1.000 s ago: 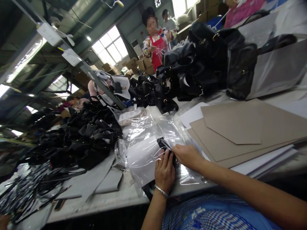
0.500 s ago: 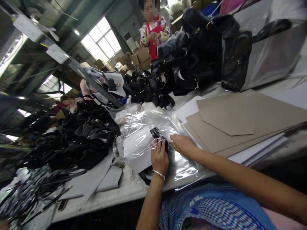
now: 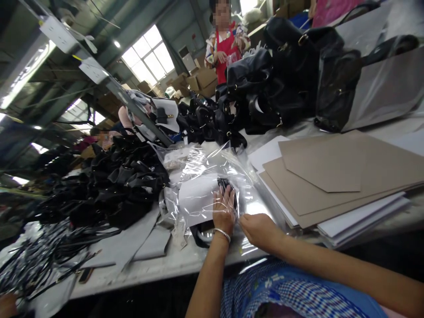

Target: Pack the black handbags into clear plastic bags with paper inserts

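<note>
From my remote seat, I see left hand (image 3: 224,211) laid flat on black handbag (image 3: 224,181) amid clear plastic film (image 3: 195,165), atop worktable (image 3: 109,277) | right hand (image 3: 257,228) pinches film alongside | best: palm steady; pull gently

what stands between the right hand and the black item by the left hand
Clear plastic, pinched at the fingertips of the right hand, and the left hand, lying over part of the black item. Whether plastic separates those two is unclear.
</note>
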`<action>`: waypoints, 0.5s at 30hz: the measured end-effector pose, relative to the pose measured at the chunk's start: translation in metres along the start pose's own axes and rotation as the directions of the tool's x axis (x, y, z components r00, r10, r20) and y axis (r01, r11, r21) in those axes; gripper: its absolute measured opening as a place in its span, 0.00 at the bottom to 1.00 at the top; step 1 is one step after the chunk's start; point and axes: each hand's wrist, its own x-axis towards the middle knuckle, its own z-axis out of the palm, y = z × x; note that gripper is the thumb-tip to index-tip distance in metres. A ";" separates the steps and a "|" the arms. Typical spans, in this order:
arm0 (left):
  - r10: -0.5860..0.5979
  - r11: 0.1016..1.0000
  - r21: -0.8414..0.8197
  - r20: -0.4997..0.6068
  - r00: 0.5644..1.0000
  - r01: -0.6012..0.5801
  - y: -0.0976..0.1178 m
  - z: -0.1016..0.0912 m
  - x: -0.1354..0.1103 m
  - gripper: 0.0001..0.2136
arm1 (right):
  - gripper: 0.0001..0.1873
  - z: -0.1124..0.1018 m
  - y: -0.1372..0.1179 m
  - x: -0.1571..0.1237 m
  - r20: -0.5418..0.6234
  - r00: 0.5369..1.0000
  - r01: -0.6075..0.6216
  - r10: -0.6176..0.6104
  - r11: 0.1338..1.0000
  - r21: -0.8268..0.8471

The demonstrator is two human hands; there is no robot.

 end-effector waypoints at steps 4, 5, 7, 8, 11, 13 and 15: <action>-0.020 1.000 -0.015 -0.013 1.000 0.020 -0.006 0.013 0.023 0.27 | 0.06 0.012 -0.020 -0.024 0.076 0.989 0.128 -0.130 0.991 0.031; -0.023 1.000 -0.020 -0.013 1.000 0.023 -0.008 0.015 0.029 0.25 | 0.05 0.014 -0.020 -0.029 0.080 0.987 0.134 -0.136 0.990 0.030; -0.012 0.999 -0.037 -0.004 1.000 0.011 -0.011 0.018 0.038 0.22 | 0.09 0.015 -0.014 -0.036 0.065 0.993 0.098 -0.099 0.995 0.009; 0.001 0.999 -0.051 0.004 1.000 -0.001 -0.012 0.017 0.040 0.21 | 0.12 0.014 -0.008 -0.039 0.047 0.997 0.061 -0.061 0.998 0.002; 0.041 0.994 -0.103 0.019 0.999 -0.038 -0.012 0.007 0.034 0.22 | 0.16 0.010 0.012 -0.039 0.010 0.999 -0.054 0.053 0.998 0.044; 0.059 0.989 -0.134 0.023 0.998 -0.056 -0.012 -0.003 0.024 0.23 | 0.17 0.008 0.020 -0.036 0.006 0.994 -0.113 0.113 0.987 0.118; 0.073 0.985 -0.156 0.024 0.997 -0.068 -0.012 -0.012 0.010 0.23 | 0.18 0.007 0.023 -0.033 -0.001 0.990 -0.140 0.142 0.973 0.181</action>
